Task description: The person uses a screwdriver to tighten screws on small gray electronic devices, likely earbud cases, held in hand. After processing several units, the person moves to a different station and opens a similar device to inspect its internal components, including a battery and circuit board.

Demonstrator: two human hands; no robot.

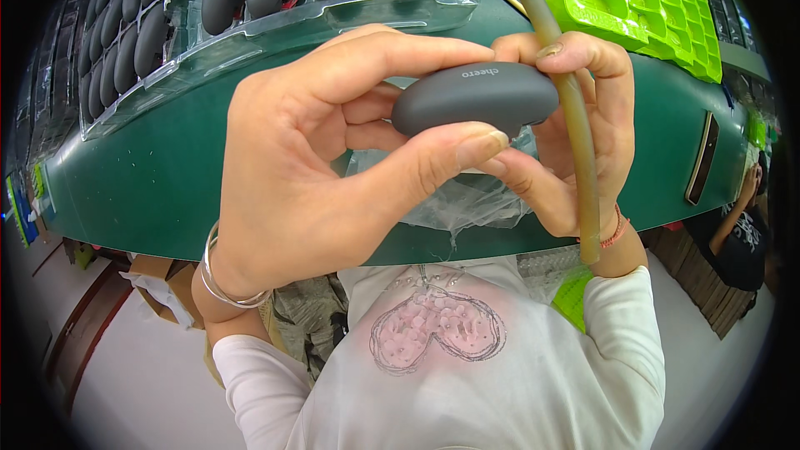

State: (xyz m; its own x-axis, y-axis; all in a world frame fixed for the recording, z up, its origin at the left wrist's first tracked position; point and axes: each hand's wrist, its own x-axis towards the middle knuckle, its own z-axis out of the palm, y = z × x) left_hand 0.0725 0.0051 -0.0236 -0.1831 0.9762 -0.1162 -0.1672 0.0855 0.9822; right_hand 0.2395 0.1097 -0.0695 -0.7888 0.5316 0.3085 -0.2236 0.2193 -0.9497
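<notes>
A smooth dark grey rounded case (475, 100) with small light lettering is held up above the table between both hands. My left hand (292, 133) grips its left end, index finger along the top and thumb beneath. At the right end, my right hand (610, 92) steadies the case with its fingertips. The same hand also holds a long tool (581, 158) with a tan, tube-like handle and a thin dark tip pointing away from me. What the case's underside looks like is mostly hidden.
On the green table (142, 192), a clear plastic tray (283, 27) of several similar dark cases stands at the far left. Bright green moulded trays (621, 0) lie far right, a phone-like slab (702, 158) nearer. Crumpled clear plastic (467, 204) lies below my hands. Another person (737, 233) is at right.
</notes>
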